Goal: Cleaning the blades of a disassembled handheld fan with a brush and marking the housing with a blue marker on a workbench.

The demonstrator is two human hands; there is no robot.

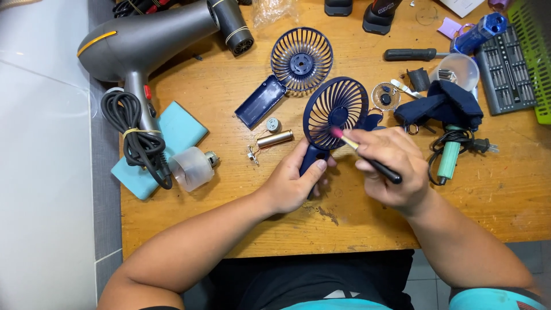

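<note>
My left hand [295,181] grips the handle of a dark blue hand-held fan front [334,113], its round grille tilted up over the wooden table [229,224]. My right hand [391,166] holds a small brush [367,156] with a black handle and a pink tip. The tip touches the grille near its hub. The fan's other half [290,69], a grille with an open hollow handle, lies further back on the table. A small motor [273,124] and a brass-coloured cylinder cell [274,139] with wires lie to the left of the held fan.
A grey hair dryer [143,43] with a coiled black cord [135,135] lies at the left, over a teal pad [181,129]. A clear cup [191,168] is beside it. At the right sit a dark cloth [445,103], a screwdriver bit set [505,72] and a soldering iron [449,158].
</note>
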